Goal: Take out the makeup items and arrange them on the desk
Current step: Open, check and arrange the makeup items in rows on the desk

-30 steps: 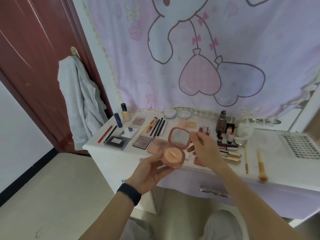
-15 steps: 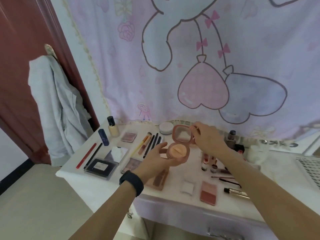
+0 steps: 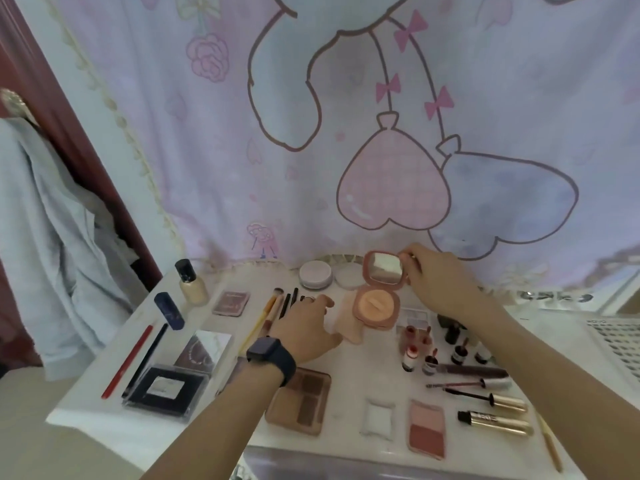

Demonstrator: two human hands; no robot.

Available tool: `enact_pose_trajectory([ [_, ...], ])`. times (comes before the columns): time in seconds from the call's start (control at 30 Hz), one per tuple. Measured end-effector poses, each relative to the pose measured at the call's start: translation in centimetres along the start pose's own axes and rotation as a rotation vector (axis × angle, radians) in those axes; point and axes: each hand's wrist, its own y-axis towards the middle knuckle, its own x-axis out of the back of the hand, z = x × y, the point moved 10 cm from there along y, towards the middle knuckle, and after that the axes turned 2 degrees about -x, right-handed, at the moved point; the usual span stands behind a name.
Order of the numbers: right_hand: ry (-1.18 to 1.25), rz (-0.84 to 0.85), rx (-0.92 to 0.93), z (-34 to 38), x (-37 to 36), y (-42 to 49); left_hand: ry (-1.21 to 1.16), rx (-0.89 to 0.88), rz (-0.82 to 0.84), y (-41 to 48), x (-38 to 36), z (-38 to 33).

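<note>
Head view: compact [image 3: 375, 306] sits open on desk [image 3: 360, 368], back centre, mirror lid upright. R hand [image 3: 440, 282] pinches lid's top-right edge. L hand [image 3: 304, 327] relaxed, fingers apart, just left of base, holding nothing. Prob. light, stiff, slick plastic; hinge + mirror fragile (powder too). Safer hold: base sides. Grip now sits high, base below-left of it.

White desk [image 3: 346, 393] — palettes [image 3: 299, 400], brushes [image 3: 273, 306], bottles [image 3: 190, 285]

Left forearm [image 3: 221, 417], bare to the wrist; dark smartwatch [image 3: 268, 353], rounded square face, broad navy strap; small ring [image 3: 309, 298] on the left hand [image 3: 304, 327]; right forearm [image 3: 554, 372] likewise bare.
</note>
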Motion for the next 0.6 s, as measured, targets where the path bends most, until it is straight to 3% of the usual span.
enact_pose_trajectory([
  [0.47, 0.090, 0.008, -0.021, -0.2, -1.8, 0.0, 0.115, -0.015, -0.032, 0.8, -1.7, -0.9],
  [0.6, 0.120, 0.009, -0.017, 1.0, -2.4, 0.8, 0.202, 0.028, -0.154, -0.2, 0.8, 1.8],
])
